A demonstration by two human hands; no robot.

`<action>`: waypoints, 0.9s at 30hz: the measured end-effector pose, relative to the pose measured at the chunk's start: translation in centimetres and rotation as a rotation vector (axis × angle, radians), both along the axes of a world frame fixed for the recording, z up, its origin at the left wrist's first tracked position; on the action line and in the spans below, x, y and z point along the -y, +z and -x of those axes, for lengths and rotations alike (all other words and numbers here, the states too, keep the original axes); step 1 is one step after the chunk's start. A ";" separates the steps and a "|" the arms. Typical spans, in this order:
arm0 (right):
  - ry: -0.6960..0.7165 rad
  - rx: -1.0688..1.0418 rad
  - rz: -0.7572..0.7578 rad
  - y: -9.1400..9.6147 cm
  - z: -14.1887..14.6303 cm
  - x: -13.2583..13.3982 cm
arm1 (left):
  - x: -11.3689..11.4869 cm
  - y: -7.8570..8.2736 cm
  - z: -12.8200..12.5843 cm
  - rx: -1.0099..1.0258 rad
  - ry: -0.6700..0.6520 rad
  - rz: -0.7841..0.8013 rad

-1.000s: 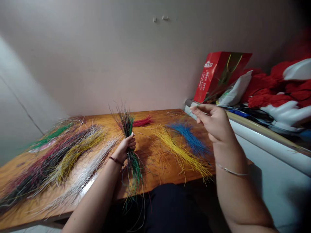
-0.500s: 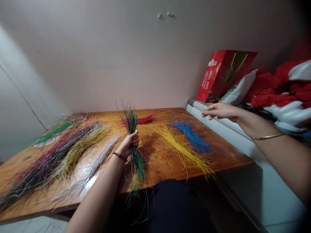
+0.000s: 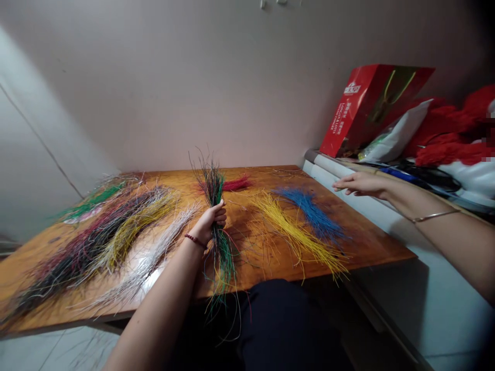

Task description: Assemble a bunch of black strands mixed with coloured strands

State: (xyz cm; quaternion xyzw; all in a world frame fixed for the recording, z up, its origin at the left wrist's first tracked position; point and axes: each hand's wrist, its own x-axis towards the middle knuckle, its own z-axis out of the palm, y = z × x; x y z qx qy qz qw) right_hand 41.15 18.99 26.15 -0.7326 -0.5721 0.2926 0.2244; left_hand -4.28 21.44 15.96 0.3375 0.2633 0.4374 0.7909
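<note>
My left hand (image 3: 212, 217) is closed around a mixed bundle of thin wires (image 3: 214, 190), mostly black and green, held upright over the front of the table. Its loose lower ends (image 3: 224, 263) hang past the table edge. My right hand (image 3: 358, 184) is raised beyond the table's right side with fingers stretched out to the left; I see nothing in it. Nearest to it on the table lies a blue wire bundle (image 3: 313, 214), then a yellow bundle (image 3: 297, 232). A red bundle (image 3: 235, 183) lies partly behind the held one.
Left on the wooden table (image 3: 371, 242) lie white (image 3: 154, 252), yellowish (image 3: 133, 226), black (image 3: 83, 257) and green (image 3: 102, 196) wire bundles. Stray wires are scattered mid-table. On a white cabinet at right stand a red paper bag (image 3: 359, 108) and red fluffy material (image 3: 444, 134).
The view has tilted down and turned slightly left, so the scene sits a little farther right. My left hand keeps its grip on the wires; my right hand has lowered slightly relative to the cabinet top.
</note>
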 end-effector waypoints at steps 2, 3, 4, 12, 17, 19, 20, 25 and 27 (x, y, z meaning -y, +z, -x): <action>0.162 0.036 -0.019 0.0 2.2 -0.6 | 0.1 0.1 0.0 0.000 0.005 0.006; 0.252 0.071 -0.040 0.2 3.5 -0.9 | 0.1 0.2 0.0 0.001 0.011 0.010; 0.330 0.123 -0.076 0.6 4.9 -1.3 | 0.2 0.2 0.0 0.006 0.018 0.014; 0.378 0.678 -0.600 3.6 15.0 -5.0 | 0.0 0.3 0.3 0.047 0.022 0.016; 0.334 0.706 -0.636 3.0 16.2 -6.7 | -0.1 0.3 0.4 0.067 0.034 0.013; 0.300 0.607 -0.609 2.7 15.6 -6.2 | 0.0 0.3 0.4 0.074 0.019 0.021; 0.285 0.510 -0.583 2.5 15.2 -5.8 | 0.0 0.4 0.4 0.078 0.012 0.025; 0.115 -0.239 -0.387 2.2 11.1 -2.9 | 0.1 0.4 0.5 0.098 0.015 0.014; -0.026 -0.457 -0.320 1.9 8.3 -1.8 | 0.0 0.3 0.6 0.092 0.028 0.005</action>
